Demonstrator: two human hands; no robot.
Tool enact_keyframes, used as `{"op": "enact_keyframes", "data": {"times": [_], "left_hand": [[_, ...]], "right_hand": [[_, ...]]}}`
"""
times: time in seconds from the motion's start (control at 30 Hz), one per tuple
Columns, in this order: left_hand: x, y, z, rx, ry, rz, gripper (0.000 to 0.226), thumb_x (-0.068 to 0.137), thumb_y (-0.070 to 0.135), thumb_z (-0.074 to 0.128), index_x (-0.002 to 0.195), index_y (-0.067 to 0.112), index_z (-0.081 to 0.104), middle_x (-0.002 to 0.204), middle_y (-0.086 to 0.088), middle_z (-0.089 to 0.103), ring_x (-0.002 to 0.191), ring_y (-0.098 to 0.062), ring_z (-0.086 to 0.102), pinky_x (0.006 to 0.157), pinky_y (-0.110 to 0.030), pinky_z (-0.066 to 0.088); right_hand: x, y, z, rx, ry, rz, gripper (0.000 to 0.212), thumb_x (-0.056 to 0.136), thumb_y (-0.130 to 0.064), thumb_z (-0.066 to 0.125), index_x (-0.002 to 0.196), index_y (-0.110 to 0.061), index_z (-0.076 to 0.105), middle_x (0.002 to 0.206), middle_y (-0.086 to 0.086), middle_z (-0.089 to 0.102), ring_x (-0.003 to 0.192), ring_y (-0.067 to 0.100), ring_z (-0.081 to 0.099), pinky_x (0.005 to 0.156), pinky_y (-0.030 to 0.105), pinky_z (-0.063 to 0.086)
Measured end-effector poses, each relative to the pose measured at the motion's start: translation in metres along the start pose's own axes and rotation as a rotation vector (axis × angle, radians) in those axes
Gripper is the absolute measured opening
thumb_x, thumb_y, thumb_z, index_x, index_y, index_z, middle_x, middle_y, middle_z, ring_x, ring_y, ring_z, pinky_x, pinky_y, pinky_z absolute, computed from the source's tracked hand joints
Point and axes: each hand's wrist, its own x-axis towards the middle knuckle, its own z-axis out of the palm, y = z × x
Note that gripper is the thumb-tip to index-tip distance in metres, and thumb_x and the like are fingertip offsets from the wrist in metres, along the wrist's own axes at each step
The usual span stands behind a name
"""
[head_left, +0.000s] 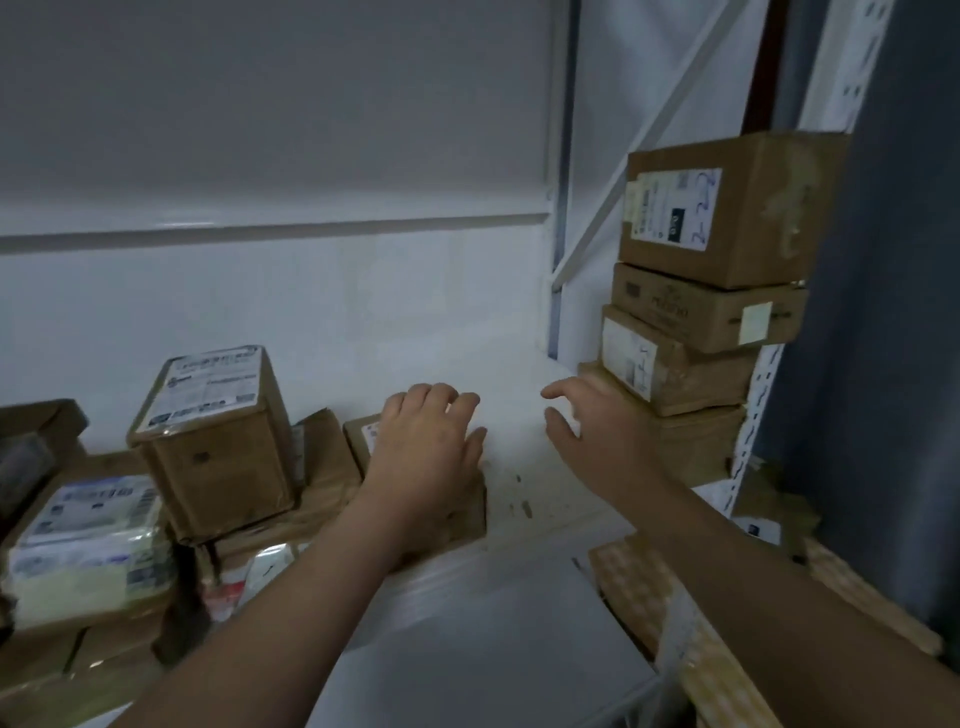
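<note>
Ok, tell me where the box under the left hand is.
In the head view the flat brown box lies on the white shelf left of centre, under the left hand, between the tall labelled box and the box stack at right.
</note>
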Motion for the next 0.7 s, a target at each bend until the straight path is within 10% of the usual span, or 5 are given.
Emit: {"op": "enact_keyframes", "data": {"times": [0.33, 0.7], "left_hand": [[0.102, 0.069, -0.016, -0.373, 0.127, 0.141, 0.043, 0.096, 0.038, 0.046, 0.136, 0.021, 0.047, 0.131, -0.002, 0.052, 0.12, -0.022, 0.044, 0.099, -0.034, 0.033], [0.19, 0.143, -0.005, -0.652, 0.091, 0.101, 0.05, 0.094, 0.035, 0.052, 0.141, 0.021, 0.039, 0.137, -0.003, 0.046, 0.125, -0.021, 0.041, 0.102, -0.036, 0.036]], "right_hand": [[0.061, 0.033, -0.149, -0.378, 0.49, 0.136, 0.056, 0.084, -0.035, 0.066, 0.134, -0.02, 0.045, 0.14, 0.015, 0.032, 0.13, 0.033, 0.029, 0.109, 0.046, 0.026], [0.138, 0.081, -0.187, -0.399, 0.285, 0.307, 0.088, 0.071, -0.08, 0.053, 0.143, -0.041, 0.022, 0.156, 0.01, 0.006, 0.136, 0.041, 0.025, 0.104, 0.056, 0.037]]}}
